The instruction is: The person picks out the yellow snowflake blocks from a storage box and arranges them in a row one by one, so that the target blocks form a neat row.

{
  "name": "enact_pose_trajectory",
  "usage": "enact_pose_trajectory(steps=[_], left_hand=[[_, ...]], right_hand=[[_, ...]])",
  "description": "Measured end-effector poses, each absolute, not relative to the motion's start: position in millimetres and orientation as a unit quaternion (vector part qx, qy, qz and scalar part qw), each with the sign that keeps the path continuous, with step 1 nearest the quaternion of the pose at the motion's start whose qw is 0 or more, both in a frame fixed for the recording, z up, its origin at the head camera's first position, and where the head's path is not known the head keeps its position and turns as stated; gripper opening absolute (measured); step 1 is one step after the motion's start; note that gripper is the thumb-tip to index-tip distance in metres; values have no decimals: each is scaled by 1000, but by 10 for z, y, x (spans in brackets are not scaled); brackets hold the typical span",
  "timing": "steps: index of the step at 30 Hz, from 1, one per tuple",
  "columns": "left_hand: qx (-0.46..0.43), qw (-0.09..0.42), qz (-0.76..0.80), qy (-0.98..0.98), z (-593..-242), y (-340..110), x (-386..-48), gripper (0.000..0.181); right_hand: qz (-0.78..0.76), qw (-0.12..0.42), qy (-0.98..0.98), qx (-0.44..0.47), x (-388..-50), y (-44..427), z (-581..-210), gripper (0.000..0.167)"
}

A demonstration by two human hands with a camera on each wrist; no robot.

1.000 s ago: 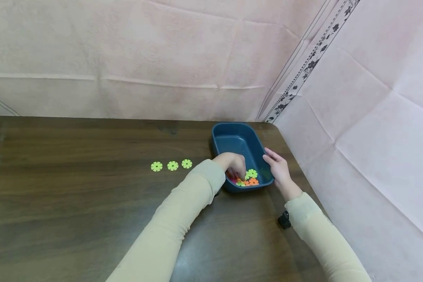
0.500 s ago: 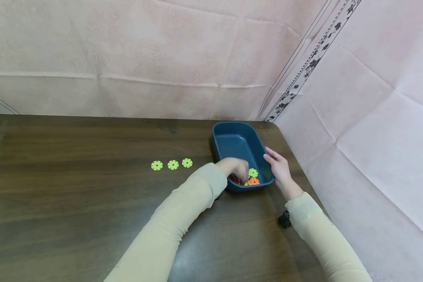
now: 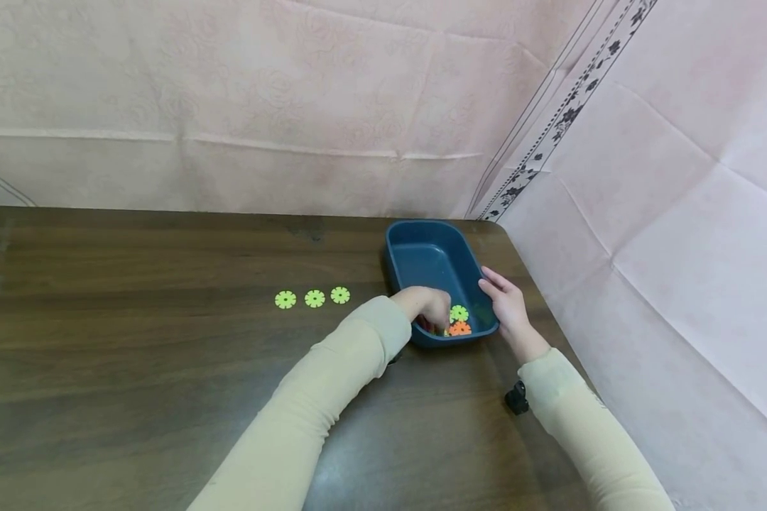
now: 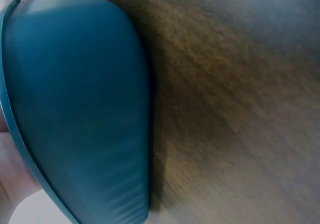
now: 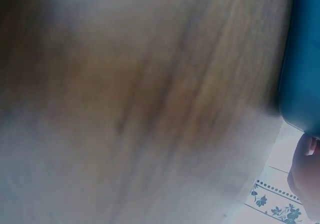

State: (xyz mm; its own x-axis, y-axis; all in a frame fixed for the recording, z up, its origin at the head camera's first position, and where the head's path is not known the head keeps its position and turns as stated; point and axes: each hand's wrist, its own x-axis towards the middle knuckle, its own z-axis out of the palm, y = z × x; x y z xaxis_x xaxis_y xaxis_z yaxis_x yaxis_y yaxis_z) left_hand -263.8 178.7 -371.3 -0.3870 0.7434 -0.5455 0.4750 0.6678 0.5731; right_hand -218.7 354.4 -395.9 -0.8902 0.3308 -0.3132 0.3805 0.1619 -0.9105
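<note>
A dark blue plastic tub stands near the far right end of the table. My left hand reaches over its near left rim, fingers curled down among small flower-shaped pieces; the fingertips are hidden, so whether they pinch one cannot be seen. Beside those fingers lie a yellow-green flower piece and an orange flower piece. With thumb and fingers my right hand holds the tub's right side. In the left wrist view the tub's outer wall fills the left half.
To the left of the tub, three yellow-green flower pieces lie in a row on the brown wooden table. A pale pink cloth hangs behind the table, and another stretch of cloth runs along its right edge.
Inside the tub, my left hand has shifted slightly right and now covers more of the pieces. For the last half second it has stayed nearly still. My right hand keeps its hold.
</note>
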Motion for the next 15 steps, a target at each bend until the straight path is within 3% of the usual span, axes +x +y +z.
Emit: enact_pose_trajectory(steps=[8,15], left_hand=[[310,416,248,818,-3701,1759,-2651,16],[304,391,307,813,-3667,1734,-2669,14]], right_hand=[[-600,19,764,235,-2187,3545,-3962,50],[-601,16,765,230,-2191,3543,-3972,50]])
